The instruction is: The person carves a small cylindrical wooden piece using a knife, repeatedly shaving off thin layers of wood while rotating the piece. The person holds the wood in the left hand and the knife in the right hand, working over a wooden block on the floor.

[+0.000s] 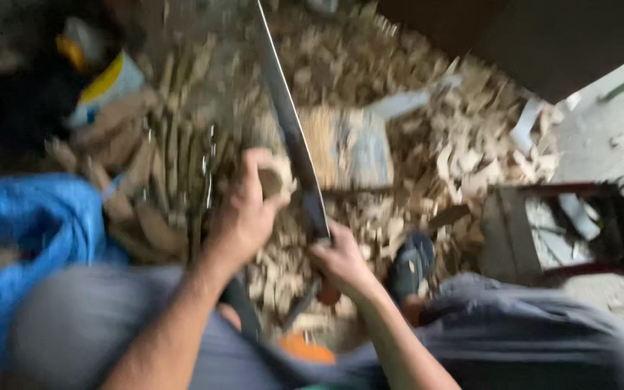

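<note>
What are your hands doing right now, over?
Left hand grips a wood piece. Right hand holds the long blade. Wood chips all around.

A blue sheet (30, 224) lies left; pale wood chips (464, 144) litter the floor by a red-framed stool (543, 231).

Bare forearms, grey trousers (529, 332) (loose, creased), dark shoe (411, 263)

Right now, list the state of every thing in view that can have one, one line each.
Left hand: closed around a small wood piece.
Right hand: gripping the handle of the long blade.
Long blade: pointing away from the person, its far end out of view.
Wood chips: scattered over the floor.
Blue cloth: crumpled at the left.
</note>
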